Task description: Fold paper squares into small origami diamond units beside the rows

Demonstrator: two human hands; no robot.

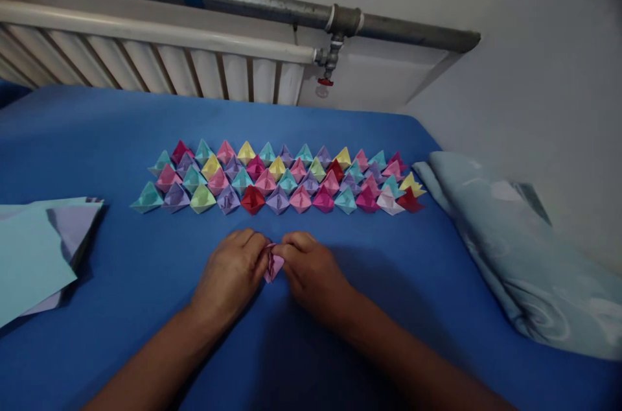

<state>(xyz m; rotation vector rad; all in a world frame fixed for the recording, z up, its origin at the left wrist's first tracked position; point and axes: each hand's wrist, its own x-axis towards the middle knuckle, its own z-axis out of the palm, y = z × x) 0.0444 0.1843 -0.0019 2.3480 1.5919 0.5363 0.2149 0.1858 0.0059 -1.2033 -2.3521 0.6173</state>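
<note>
A small pink folded paper (274, 266) is pinched between both hands, just in front of rows of paper boats. My left hand (238, 265) grips its left side with the fingers curled in. From the other side, my right hand (311, 268) closes thumb and fingers on its upper right edge. Part of the paper is hidden behind the fingers, so its full shape cannot be made out. Beyond the hands stand several rows of folded paper boats, among them a red boat (253, 200), a purple boat (278, 200) and a green boat (202, 199).
Everything lies on a blue surface (146, 255). A stack of coloured paper sheets (34, 255) is at the left, a folded light-blue blanket (505, 249) at the right. Along the back wall run a white radiator (165, 67) and a metal pipe (262, 6) with a red-handled valve (325, 82).
</note>
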